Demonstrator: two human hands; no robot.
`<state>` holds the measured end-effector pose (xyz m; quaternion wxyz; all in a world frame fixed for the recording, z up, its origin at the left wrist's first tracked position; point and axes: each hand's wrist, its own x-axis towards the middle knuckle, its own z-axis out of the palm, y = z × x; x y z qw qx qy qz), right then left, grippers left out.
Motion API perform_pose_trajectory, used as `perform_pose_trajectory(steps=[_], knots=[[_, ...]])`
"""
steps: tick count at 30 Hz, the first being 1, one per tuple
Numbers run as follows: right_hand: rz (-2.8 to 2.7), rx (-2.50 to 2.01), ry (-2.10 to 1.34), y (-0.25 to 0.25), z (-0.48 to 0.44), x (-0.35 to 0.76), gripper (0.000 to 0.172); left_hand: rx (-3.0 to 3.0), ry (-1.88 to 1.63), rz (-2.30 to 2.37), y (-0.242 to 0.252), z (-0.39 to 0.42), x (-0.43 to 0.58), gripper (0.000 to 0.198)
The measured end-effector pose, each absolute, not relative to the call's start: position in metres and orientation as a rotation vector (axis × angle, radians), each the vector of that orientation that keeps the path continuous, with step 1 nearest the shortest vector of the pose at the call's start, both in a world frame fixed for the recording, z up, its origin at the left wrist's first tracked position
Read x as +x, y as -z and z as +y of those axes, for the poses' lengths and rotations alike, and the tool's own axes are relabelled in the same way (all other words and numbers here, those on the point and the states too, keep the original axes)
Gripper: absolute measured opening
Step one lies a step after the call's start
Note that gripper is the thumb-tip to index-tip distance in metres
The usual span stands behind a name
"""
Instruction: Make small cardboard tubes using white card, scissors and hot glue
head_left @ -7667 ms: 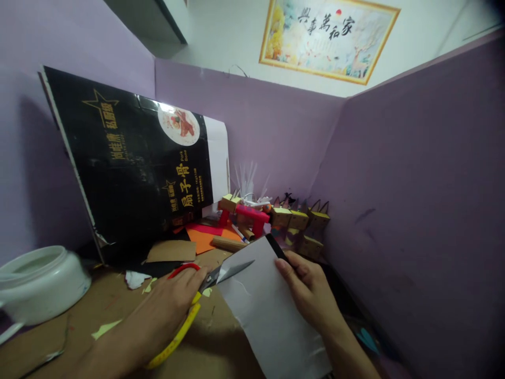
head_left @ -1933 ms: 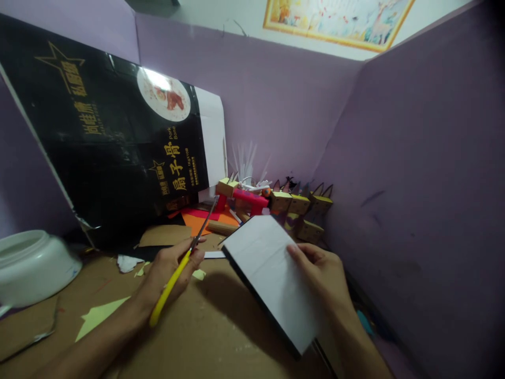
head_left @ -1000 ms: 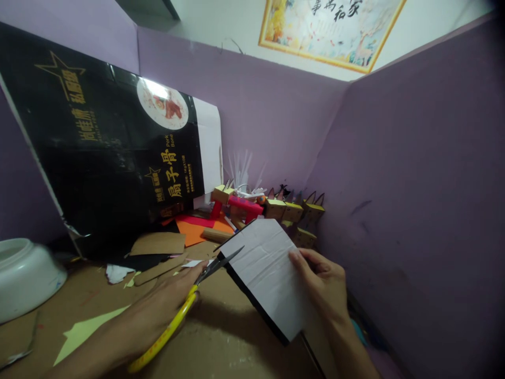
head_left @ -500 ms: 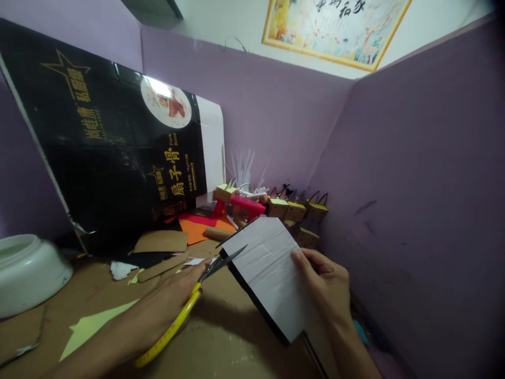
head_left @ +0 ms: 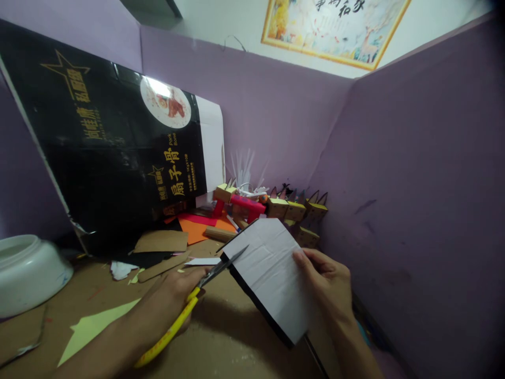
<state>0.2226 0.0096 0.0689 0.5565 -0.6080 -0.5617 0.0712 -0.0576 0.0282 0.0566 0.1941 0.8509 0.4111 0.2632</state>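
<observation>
My left hand (head_left: 179, 295) is closed on a pair of scissors (head_left: 169, 337) with yellow handles. Their metal blades lie across the upper left edge of a white sheet with a black border (head_left: 268, 273), one blade over its white face. My right hand (head_left: 325, 279) pinches that sheet at its right edge, thumb on top and the fingers partly hidden behind. The sheet is tilted above the table, its lower right part covered by my wrist.
A large black carton panel (head_left: 118, 137) leans on the purple wall at left. A white bowl (head_left: 31, 273) stands below it. Paper and cardboard scraps (head_left: 161, 242), a yellow-green sheet (head_left: 98, 326), a pink cardboard figure (head_left: 248, 207) and several small eared boxes (head_left: 295, 210) lie on the brown table (head_left: 221, 337).
My left hand and the scissor handles have shifted slightly down and left. The sheet and my right hand have moved a touch to the right.
</observation>
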Motion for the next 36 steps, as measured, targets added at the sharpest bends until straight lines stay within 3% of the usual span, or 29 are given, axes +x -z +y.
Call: perform_pose_trajectory(steps=[6,16,22,36], knots=[[-1.332,-1.428,-0.2,-0.068,0.01,0.223,0.026,2.338,-0.603,1.238,-0.062,0.024,-0.056,0.017],[-1.51,-1.3,-0.274,-0.067,0.007,0.216,0.021,2.655,-0.497,1.474,-0.047,0.027,-0.052,0.021],[-1.529,-1.29,-0.259,-0.068,0.006,0.213,0.022,2.728,-0.722,1.442,-0.046,0.025,-0.056,0.017],[-1.567,-1.288,-0.264,-0.082,-0.002,0.204,0.028,2.705,-0.615,1.345,-0.046,0.017,-0.053,0.022]])
